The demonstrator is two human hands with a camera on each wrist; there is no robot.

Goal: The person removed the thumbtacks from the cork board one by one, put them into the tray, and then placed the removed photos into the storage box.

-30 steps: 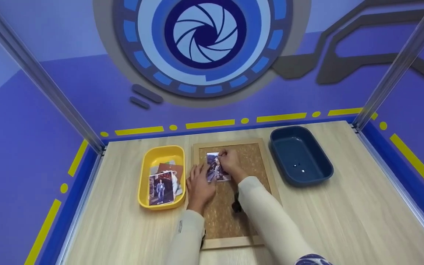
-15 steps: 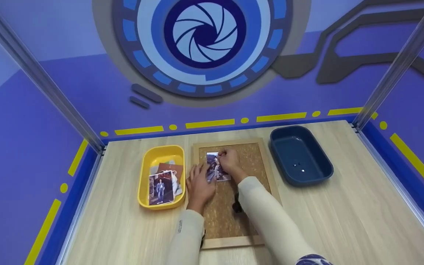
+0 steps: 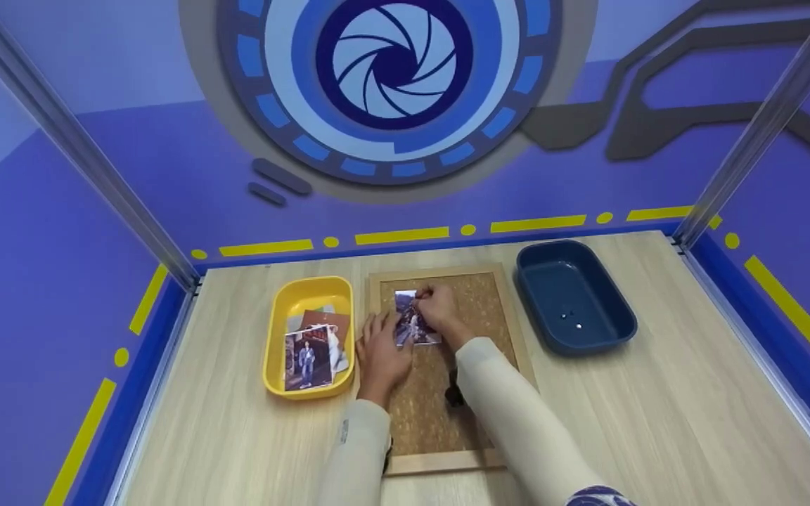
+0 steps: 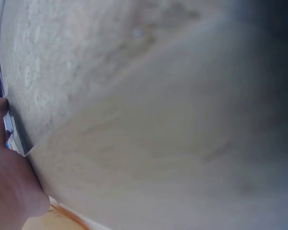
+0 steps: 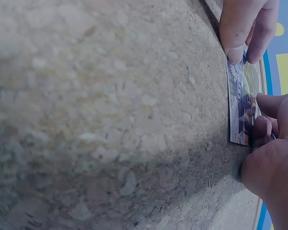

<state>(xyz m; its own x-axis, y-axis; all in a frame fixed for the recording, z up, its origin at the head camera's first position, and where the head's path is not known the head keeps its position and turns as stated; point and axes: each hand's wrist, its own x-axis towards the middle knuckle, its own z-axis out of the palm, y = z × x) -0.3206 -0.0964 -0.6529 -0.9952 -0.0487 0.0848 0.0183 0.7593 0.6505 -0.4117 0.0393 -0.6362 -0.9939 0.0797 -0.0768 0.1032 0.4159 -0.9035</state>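
A printed photo (image 3: pixel 406 302) lies on the upper part of a wood-framed cork board (image 3: pixel 422 422). My left hand (image 3: pixel 385 357) rests over the photo's lower left, thumb and fingers pressing it to the cork. At the photo's upper right, my right hand (image 3: pixel 440 310) has curled fingers pinched together; I cannot tell what small thing sits between the fingertips. In the right wrist view, the photo (image 5: pixel 236 100) lies nearly flat on the cork, with the left thumb (image 5: pixel 234 53) on its near edge. The left wrist view shows mostly blurred cork and frame beside the left hand (image 4: pixel 12 184).
Left of the board, a yellow tray (image 3: pixel 271 351) holds several photos (image 3: pixel 309 358). On the right stands a dark blue tray (image 3: pixel 545 281) with a few tiny shiny pieces (image 3: pixel 579 326) inside. Printed panels (image 3: pixel 131 197) and metal posts enclose the wooden table (image 3: pixel 686 393).
Both hands stay at the same spots on the photo, with only very slight shifts of the right hand and forearm. Trays and board have not moved.
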